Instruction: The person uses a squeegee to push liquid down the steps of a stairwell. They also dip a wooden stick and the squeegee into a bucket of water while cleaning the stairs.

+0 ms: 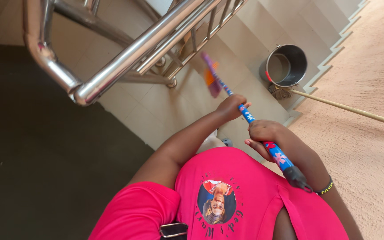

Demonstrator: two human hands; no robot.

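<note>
At the far left a dark floor area [36, 155] is seen, and above it one polished steel handrail [125, 58] is bent round a corner, with several thinner steel bars running beside it down the flight. Beige tiled steps [156, 111] are seen beyond and below the rail. One broom [245, 113] is held over these tiles: its blue patterned handle is slanted from the lower right up to the left, and its purple and orange head [212, 80], blurred, is placed just beside the lower rail posts. Two hands are closed on the handle. The left hand [231, 106] is wrapped round it farther down the stick, nearer the head, with the fingers curled fully over it. The right hand [263, 133] is clasped round it higher up, close to the body, and the black end cap [298, 177] is left sticking out past the wrist. One black wristband [325, 187] is worn on the right forearm. A pink shirt [245, 200] with one round printed picture is seen at the bottom. Farther right, one metal bucket [286, 65] is stood on a step, and one mop [281, 92] with a pale wooden stick [352, 109] is laid touching its base, against the rough pinkish wall [370, 66].
</note>
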